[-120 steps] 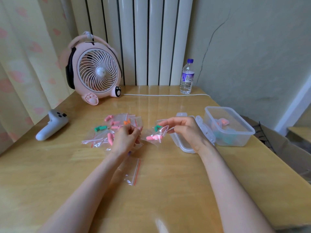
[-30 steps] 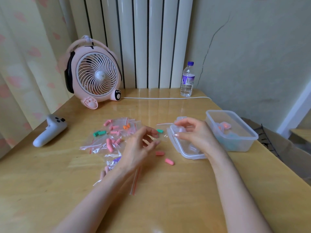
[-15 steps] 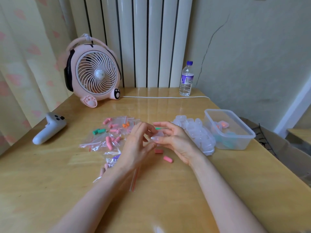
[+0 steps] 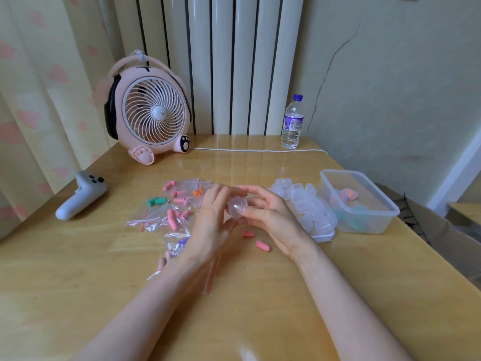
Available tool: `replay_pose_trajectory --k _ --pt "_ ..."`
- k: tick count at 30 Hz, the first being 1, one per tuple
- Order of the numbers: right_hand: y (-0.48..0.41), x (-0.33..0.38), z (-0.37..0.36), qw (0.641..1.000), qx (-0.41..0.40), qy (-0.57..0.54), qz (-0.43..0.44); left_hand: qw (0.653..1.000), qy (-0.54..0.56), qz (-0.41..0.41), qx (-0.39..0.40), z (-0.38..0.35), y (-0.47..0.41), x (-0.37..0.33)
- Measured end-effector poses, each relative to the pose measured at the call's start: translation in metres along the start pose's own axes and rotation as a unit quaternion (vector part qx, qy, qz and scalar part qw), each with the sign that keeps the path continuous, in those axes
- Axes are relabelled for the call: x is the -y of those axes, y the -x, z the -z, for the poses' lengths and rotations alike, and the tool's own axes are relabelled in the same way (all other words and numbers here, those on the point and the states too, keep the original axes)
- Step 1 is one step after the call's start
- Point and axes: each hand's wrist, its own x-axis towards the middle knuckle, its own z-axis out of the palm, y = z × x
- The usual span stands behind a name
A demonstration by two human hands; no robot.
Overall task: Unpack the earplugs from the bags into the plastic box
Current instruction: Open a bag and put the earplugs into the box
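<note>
Head view shows two pink earplugs (image 4: 262, 245) now tipped loose onto the table (image 4: 78, 256) below the left hand (image 4: 212, 220) and right hand (image 4: 273, 217), which together grip a small clear case (image 4: 235, 208) just fetched from the lid (image 4: 322, 237), likely to fill next
</note>
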Motion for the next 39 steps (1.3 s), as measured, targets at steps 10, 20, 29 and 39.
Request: replay_pose_trajectory --k 10,20,29,39 --pt "-0.001 -0.004 -0.001 1.000 -0.005 -0.005 -0.010 0.998 -0.056 0.016 -0.014 0.007 -0.002 -0.001" --pt "0.000 -0.003 0.001 0.999 -0.003 -0.029 -0.038 0.999 -0.029 0.018 0.018 0.013 -0.005 -0.005" --pt "0.001 0.004 0.004 0.994 -0.098 0.043 0.012 0.991 -0.118 0.052 0.031 0.015 -0.001 -0.002" --pt "-0.009 -0.003 0.009 0.943 -0.162 0.244 0.158 0.948 0.159 0.276 -0.004 0.014 -0.006 -0.011"
